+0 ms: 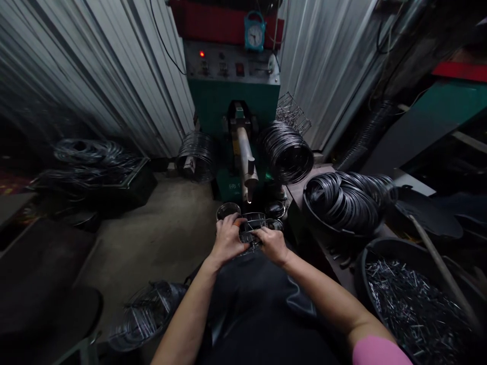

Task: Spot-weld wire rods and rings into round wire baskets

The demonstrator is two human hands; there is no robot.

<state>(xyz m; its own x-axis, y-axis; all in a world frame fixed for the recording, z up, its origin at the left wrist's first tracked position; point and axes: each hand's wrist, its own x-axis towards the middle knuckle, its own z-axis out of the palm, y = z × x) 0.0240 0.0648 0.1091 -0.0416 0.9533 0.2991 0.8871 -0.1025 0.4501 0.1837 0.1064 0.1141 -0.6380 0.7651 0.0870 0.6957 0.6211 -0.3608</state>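
A round wire frame is held low in front of me, close to the tip of the green welding machine. My left hand grips its left side, with orange covers on the thumb and a finger. From the right, my right hand closes on the frame or a wire at its edge; the fingertips partly hide what they pinch. Just above the frame, the machine's metal electrode arm ends in a small bright glow. Small round containers stand beside and behind my hands.
Coils of wire rings hang left and right of the machine. At right are a basin of wire rings and a tub of short metal pins. A crate stands left; bent wire parts lie lower left.
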